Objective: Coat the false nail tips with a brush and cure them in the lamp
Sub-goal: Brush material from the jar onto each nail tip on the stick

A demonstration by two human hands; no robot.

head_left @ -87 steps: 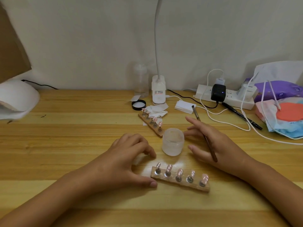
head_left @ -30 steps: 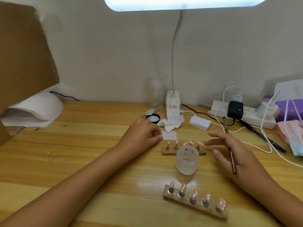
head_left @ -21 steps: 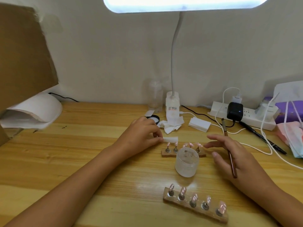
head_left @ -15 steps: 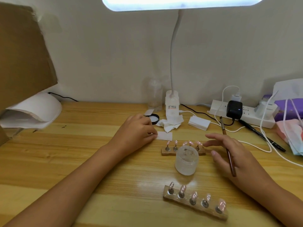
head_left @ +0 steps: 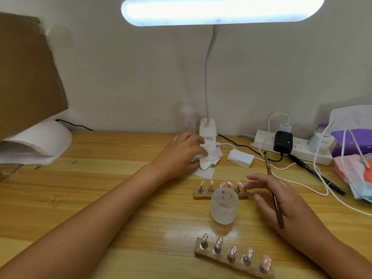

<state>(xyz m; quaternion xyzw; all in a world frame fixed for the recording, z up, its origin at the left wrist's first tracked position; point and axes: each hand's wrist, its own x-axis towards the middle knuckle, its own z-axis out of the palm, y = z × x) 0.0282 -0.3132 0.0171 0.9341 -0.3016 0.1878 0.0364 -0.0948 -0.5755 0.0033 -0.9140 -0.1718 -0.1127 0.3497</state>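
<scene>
1. The left hand (head_left: 181,152) is stretched towards 12 o'clock, its fingers curled on a crumpled tissue (head_left: 209,161) beside the desk lamp (head_left: 207,135). If it is drawn back carelessly, the far rack (head_left: 198,195) could be swept by the forearm.
2. The brush (head_left: 274,198) is held loosely between the spread fingers of the right hand (head_left: 285,204), bristles towards 12 o'clock. It could slip, or the bristles could be fouled by lint.
3. The jar (head_left: 224,207), seemingly uncapped, stands between the racks and could be tipped by either hand.
4. The nail tips (head_left: 232,251) on the near rack (head_left: 213,258) sit at 6 o'clock, and the curing lamp (head_left: 40,140) is well apart at 9 o'clock. Wet coats could be smeared in transit.
</scene>
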